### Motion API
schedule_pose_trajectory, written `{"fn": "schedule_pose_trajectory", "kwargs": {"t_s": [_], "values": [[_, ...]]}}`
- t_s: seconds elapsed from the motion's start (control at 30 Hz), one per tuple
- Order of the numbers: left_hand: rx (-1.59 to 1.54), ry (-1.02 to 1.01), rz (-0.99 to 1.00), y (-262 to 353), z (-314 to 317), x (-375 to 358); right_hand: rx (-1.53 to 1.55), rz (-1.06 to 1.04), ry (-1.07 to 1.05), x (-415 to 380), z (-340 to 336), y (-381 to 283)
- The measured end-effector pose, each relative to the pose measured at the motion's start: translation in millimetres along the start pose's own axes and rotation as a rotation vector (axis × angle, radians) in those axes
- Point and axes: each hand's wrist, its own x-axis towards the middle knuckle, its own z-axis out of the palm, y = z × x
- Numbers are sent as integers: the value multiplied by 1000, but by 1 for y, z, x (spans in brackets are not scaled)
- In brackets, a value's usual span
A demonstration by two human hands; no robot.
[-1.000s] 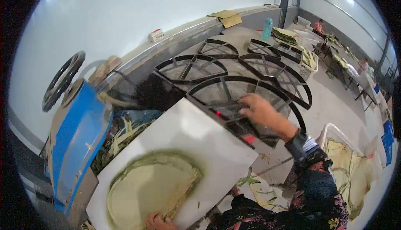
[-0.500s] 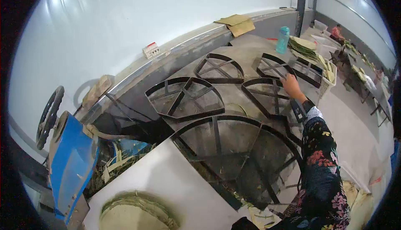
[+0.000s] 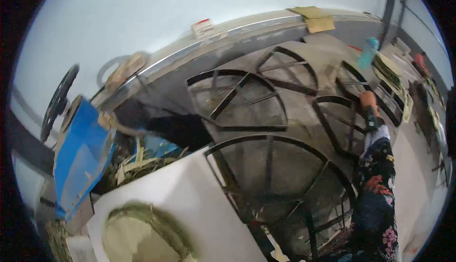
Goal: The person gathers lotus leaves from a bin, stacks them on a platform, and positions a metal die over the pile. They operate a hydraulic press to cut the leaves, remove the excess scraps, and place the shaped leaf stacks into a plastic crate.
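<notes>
My right hand (image 3: 368, 100), at the end of a dark floral sleeve, reaches far across the grey table. Its fingers are blurred but look closed at the near corner of a small black metal frame (image 3: 346, 82) with inner bars. Just below the hand lies another black wedge-shaped frame (image 3: 327, 128). Farther left are a fan-shaped frame (image 3: 237, 128) and a smaller one behind it (image 3: 315, 83). A large rounded frame (image 3: 285, 137) with crossbars lies nearest me. My left hand is not in view.
A stack of trimmed pale-green leaves (image 3: 137, 238) rests on a white board (image 3: 199, 200) in front. Left stands a blue machine (image 3: 78, 152) with a black handwheel (image 3: 57, 102). A teal bottle (image 3: 368, 55) and a leaf stack (image 3: 388, 69) are at the far right.
The view has turned, so the table and frames appear farther right. My right hand stays by the small frame's near corner.
</notes>
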Motion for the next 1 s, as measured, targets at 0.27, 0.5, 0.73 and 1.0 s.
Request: {"fn": "schedule_pose_trajectory", "kwargs": {"t_s": [0.27,0.5,0.73,1.0], "values": [[316,43,209,52,-1,13,314,-632,381,-13,-137,-26],[239,171,367,63,-3,17,965,-711,153,-147,-267,-206],[177,237,409,59,1,20,1012,-1076,-531,-417,-404,-402],[41,90,349,49,4,20,782,-1308,-759,-575,-457,-515]]}}
